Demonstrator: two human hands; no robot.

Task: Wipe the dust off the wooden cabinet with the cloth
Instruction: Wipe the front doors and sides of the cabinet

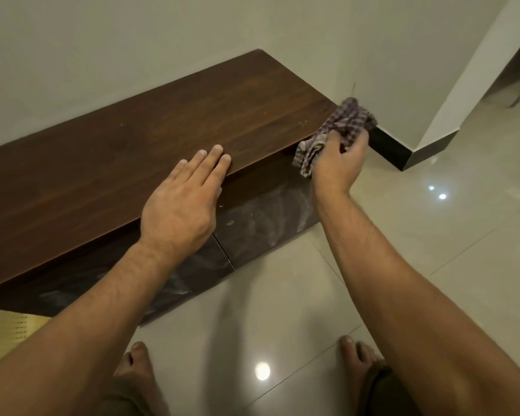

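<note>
Cabinet: A low, long, dark brown wooden cabinet (132, 151) is standing against a pale, plain wall (102, 55), its flat top running from lower left to upper right of the view.
Cabinet front: Two glossy dark front panels (252, 229) are meeting at a narrow vertical seam below the top's edge and are carrying pale, dusty smears.
Cloth: A crumpled purple-and-white checked cloth (339, 124) is lying bunched at the right end of the cabinet, over the near corner of its top, with one end hanging down past the edge.
Right hand: The right hand (339, 163) is gripping the cloth from the front, its fingers and thumb curling round the bunched fabric.
Left hand: The left hand (183, 202) is resting palm down on the cabinet's top at the front edge, its fingers lying straight and close together and holding nothing.
Floor: Glossy cream floor tiles (433, 250) are reflecting small ceiling lights.
Feet: Two bare feet (135, 364) are standing on the tiles, just in front of the cabinet.
Skirting: A black skirting strip (394, 148) is running along the base of the wall beyond the cloth.
</note>
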